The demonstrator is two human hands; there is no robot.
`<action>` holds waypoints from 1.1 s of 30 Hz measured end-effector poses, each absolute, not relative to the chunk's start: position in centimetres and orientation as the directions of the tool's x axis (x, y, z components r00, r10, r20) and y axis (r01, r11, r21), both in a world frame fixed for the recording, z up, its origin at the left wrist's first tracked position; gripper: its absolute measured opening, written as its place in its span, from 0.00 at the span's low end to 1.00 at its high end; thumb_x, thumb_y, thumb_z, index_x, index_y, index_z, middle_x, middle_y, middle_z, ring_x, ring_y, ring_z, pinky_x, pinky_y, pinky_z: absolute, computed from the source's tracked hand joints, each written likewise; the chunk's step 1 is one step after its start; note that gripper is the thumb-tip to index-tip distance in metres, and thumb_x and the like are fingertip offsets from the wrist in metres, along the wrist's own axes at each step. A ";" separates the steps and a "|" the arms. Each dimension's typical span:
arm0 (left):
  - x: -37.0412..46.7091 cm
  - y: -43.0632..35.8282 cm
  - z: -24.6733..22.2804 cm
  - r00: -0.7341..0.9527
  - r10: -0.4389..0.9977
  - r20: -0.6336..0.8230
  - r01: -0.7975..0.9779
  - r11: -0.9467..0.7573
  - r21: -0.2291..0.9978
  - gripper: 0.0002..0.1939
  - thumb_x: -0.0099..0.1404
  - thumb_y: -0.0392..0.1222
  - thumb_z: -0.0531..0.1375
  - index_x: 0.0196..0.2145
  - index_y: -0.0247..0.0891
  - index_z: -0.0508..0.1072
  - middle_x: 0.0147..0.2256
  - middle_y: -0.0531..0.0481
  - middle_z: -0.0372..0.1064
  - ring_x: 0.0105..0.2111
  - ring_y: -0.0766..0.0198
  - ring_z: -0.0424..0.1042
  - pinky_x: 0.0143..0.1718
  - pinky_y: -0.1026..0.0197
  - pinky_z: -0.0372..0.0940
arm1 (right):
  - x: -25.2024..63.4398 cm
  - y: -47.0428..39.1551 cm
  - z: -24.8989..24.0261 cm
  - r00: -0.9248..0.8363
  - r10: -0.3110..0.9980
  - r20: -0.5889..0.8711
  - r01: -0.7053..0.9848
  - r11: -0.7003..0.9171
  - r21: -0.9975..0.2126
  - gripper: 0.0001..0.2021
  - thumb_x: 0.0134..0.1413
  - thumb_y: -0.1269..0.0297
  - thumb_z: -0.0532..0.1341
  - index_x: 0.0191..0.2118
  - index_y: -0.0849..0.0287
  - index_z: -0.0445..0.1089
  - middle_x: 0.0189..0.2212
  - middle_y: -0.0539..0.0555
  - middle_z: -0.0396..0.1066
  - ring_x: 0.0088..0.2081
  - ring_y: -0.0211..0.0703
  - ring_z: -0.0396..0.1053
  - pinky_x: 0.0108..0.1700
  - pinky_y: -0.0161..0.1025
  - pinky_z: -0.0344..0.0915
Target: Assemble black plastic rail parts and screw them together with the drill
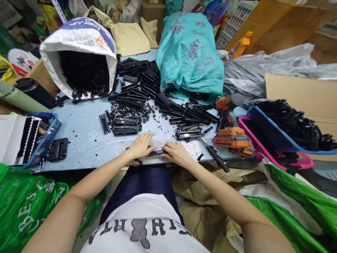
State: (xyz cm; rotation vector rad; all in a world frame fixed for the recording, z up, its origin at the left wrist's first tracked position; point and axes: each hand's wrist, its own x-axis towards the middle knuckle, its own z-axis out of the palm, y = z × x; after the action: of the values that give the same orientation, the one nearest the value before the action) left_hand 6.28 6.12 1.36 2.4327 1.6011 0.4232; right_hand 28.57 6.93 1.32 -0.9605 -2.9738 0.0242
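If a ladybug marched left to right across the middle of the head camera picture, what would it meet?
Blue latticed plastic basket → small ribbed black plastic piece → bare left hand → bare right hand → orange-and-black cordless power tool → blue-rimmed plastic basket.

black bar [158,152]; speckled pale-blue table [84,140]; teal sack [191,66], red markings [195,48]; orange-and-grey drill [231,117]

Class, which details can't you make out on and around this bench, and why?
Head view: black strip, partly covered by the left hand and right hand.
Head view: inside of the teal sack, mostly hidden by its cloth.
Head view: loose metal bits, too small to name.
Head view: green bag at lower left, cut off by the picture's edge.
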 end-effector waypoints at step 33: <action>0.5 -1.2 -1.5 -0.352 0.850 0.393 0.556 -0.148 0.818 0.10 0.64 0.43 0.55 0.38 0.35 0.73 0.35 0.47 0.71 0.35 0.65 0.72 0.37 0.62 0.68 | 25.1 8.2 4.8 -0.722 0.681 -0.124 0.652 0.608 -0.453 0.12 0.51 0.72 0.56 0.40 0.61 0.74 0.32 0.55 0.72 0.34 0.39 0.68 0.39 0.33 0.60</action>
State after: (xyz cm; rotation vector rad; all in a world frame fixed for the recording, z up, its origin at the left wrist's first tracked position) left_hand 0.55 -1.15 -1.52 1.5917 1.8392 1.5000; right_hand 25.11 8.20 4.82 -1.1461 -2.7621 0.7395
